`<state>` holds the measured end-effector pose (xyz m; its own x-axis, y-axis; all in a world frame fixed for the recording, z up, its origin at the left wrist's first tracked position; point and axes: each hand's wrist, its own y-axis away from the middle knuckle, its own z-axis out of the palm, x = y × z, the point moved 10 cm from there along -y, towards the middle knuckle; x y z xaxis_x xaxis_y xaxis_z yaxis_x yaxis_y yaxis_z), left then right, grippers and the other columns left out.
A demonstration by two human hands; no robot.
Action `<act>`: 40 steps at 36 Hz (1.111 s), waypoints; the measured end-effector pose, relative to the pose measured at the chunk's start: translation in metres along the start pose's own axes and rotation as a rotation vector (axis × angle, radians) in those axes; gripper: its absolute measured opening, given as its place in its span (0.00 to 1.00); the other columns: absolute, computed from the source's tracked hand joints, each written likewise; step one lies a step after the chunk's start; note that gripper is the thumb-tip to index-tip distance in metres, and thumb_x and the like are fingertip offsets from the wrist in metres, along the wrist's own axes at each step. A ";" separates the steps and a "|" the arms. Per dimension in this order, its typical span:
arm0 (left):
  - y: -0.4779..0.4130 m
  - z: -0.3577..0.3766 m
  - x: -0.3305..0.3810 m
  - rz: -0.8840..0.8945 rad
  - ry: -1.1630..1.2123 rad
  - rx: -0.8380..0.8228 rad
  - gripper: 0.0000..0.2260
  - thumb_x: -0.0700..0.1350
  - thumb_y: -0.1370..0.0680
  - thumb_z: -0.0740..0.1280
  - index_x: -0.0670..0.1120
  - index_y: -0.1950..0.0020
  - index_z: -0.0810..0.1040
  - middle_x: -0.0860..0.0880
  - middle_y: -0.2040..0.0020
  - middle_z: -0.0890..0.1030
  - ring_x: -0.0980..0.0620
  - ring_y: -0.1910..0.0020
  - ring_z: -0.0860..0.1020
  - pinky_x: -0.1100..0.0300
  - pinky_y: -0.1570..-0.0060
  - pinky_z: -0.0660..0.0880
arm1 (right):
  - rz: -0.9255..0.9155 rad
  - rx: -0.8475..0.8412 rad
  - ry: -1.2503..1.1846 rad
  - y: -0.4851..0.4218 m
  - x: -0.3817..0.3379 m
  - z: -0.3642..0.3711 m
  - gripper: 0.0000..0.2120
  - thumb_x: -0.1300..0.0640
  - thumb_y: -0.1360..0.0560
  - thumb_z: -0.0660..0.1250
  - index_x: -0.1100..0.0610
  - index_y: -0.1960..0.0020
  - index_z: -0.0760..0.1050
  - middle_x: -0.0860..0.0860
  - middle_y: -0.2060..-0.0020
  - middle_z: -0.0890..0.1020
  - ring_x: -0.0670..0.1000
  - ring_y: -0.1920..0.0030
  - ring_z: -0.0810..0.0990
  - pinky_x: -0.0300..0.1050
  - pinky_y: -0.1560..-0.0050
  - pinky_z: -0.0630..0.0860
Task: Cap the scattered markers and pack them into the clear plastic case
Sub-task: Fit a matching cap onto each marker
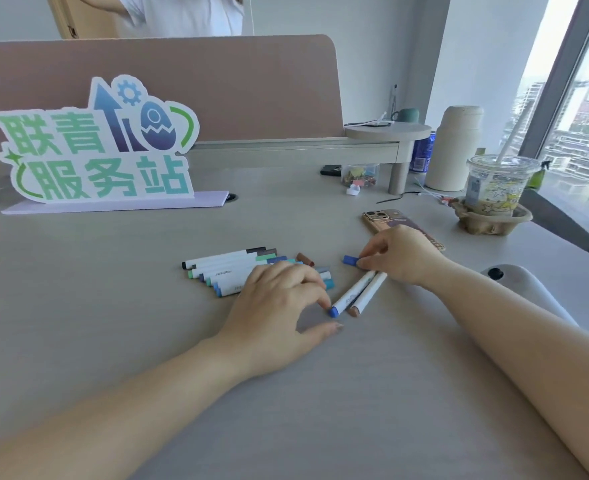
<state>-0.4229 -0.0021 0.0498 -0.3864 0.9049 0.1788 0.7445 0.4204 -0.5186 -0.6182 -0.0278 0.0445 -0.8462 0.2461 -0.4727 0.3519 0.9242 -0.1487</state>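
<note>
Several white markers with coloured ends [229, 268] lie side by side on the grey desk [113, 306]. My left hand [279, 306] rests over their right ends, its fingertip touching the blue end of a blue marker [350, 294] that lies diagonally. A brown marker [369, 294] lies against the blue one. My right hand [400, 254] pinches a loose blue cap [350, 260] at the markers' upper ends. A loose brown cap [305, 258] lies beside the row. No clear plastic case is in view.
A phone [379, 218] lies just behind my right hand. A drink cup with straw in a cardboard holder [497, 192], a cream flask [454, 150], a small round shelf [388, 131] and a tub of clips [360, 176] stand at the back right. A green sign [95, 147] stands at the back left.
</note>
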 end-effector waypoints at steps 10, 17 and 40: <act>-0.008 0.005 -0.003 -0.051 0.007 0.045 0.10 0.59 0.29 0.66 0.55 0.59 0.81 0.61 0.52 0.77 0.59 0.50 0.71 0.62 0.50 0.62 | -0.027 0.057 0.005 -0.004 -0.001 -0.002 0.02 0.52 0.28 0.70 0.49 0.57 0.81 0.45 0.63 0.80 0.49 0.57 0.78 0.46 0.56 0.77; -0.010 0.006 -0.003 -0.052 -0.017 0.050 0.17 0.66 0.29 0.62 0.56 0.56 0.81 0.60 0.52 0.76 0.58 0.50 0.72 0.65 0.50 0.58 | -0.004 0.146 -0.121 -0.003 0.001 -0.012 0.04 0.53 0.27 0.70 0.51 0.55 0.82 0.45 0.61 0.80 0.50 0.55 0.79 0.45 0.55 0.75; 0.005 -0.026 -0.093 -0.448 0.404 0.242 0.03 0.47 0.22 0.66 0.55 0.51 0.78 0.60 0.53 0.81 0.64 0.50 0.77 0.64 0.49 0.73 | -0.067 0.215 -0.538 0.005 -0.001 -0.020 0.05 0.59 0.27 0.71 0.53 0.52 0.79 0.50 0.56 0.83 0.44 0.62 0.77 0.32 0.62 0.71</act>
<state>-0.3691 -0.0820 0.0527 -0.3608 0.6191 0.6975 0.3968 0.7787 -0.4860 -0.6235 -0.0179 0.0617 -0.5670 -0.0455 -0.8225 0.4259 0.8385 -0.3400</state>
